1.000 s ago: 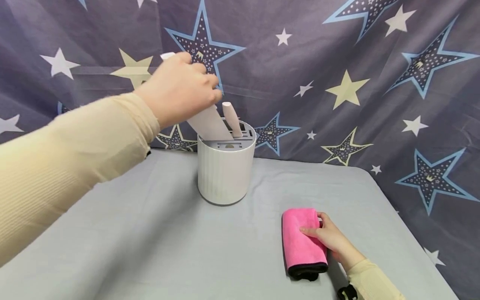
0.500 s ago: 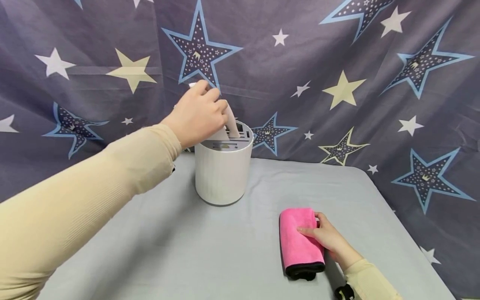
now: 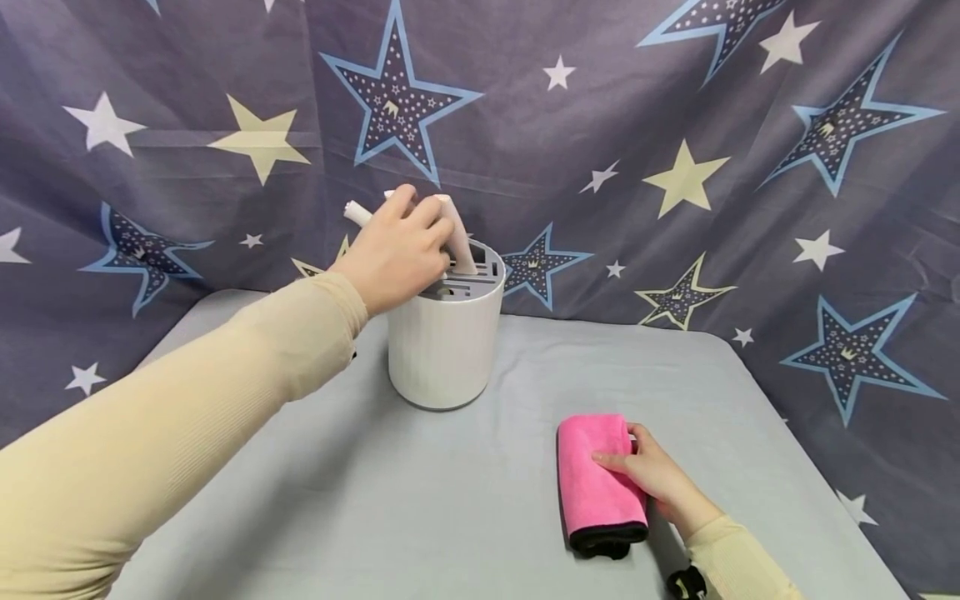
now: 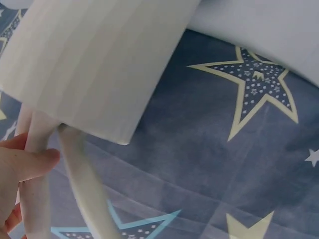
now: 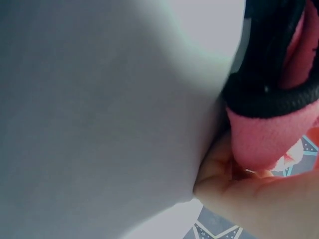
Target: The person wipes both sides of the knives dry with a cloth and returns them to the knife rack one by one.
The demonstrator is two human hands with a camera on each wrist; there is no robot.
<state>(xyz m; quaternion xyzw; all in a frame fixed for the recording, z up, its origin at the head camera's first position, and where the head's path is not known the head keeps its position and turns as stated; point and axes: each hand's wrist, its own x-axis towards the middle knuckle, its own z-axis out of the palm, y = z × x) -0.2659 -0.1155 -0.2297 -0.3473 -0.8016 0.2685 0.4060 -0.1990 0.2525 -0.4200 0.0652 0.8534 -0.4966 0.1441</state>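
My left hand (image 3: 401,250) is at the top of a white round knife block (image 3: 444,350), gripping the pale handle of a knife (image 4: 38,209). Its blade is down in the block, out of sight. Thumb and fingers pinch the handle close to the slots in the left wrist view. A second pale knife handle (image 3: 459,237) stands just right of the hand, and another white handle (image 3: 357,213) leans out at its left. My right hand (image 3: 660,475) holds the right edge of a folded pink towel (image 3: 603,475) with black trim, thumb on top.
The knife block stands on a grey cloth-covered table (image 3: 450,508) near its back edge. Its grey slotted top (image 3: 487,279) faces up. A dark star-print curtain (image 3: 570,167) hangs right behind the table.
My left hand has moved down and to the right, lowering the knife until its blade disappeared into the block. The left handle has come into view. My right hand and the towel have stayed put.
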